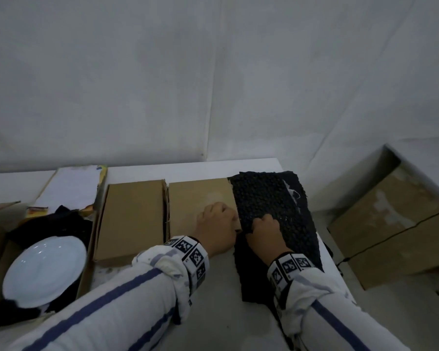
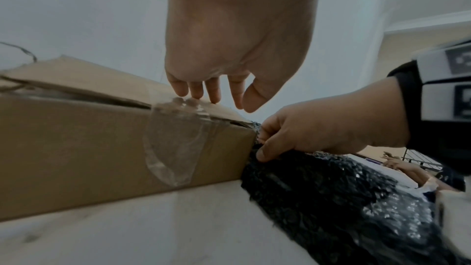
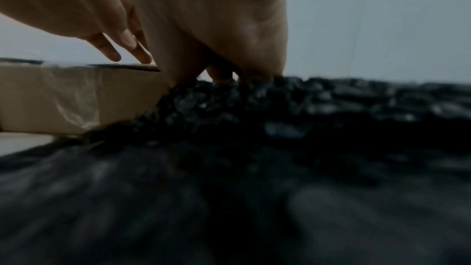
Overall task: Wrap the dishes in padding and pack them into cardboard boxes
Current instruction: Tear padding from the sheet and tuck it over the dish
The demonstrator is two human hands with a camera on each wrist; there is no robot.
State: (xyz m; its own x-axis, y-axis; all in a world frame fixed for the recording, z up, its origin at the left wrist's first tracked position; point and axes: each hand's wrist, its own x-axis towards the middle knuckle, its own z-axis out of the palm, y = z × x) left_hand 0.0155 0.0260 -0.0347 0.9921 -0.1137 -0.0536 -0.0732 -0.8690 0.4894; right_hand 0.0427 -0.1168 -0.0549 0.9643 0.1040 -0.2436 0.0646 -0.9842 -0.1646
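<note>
A closed cardboard box point(image 1: 200, 206) lies flat on the white table, with a second closed box point(image 1: 132, 219) to its left. Black bubble wrap point(image 1: 269, 206) is spread at the box's right side. My left hand point(image 1: 217, 225) rests with straight fingertips point(image 2: 196, 93) on the box's taped top flap. My right hand point(image 1: 264, 230) pinches the bubble wrap's edge point(image 2: 293, 172) right at the box's corner. A white plate point(image 1: 45, 271) sits on black padding inside an open box point(image 1: 86, 254) at the left.
The table's right edge point(image 1: 322, 239) runs just past the bubble wrap. A larger sealed cardboard box point(image 1: 395, 229) stands on the floor to the right. A white-lidded carton point(image 1: 74, 186) lies at the back left. A wall backs the table.
</note>
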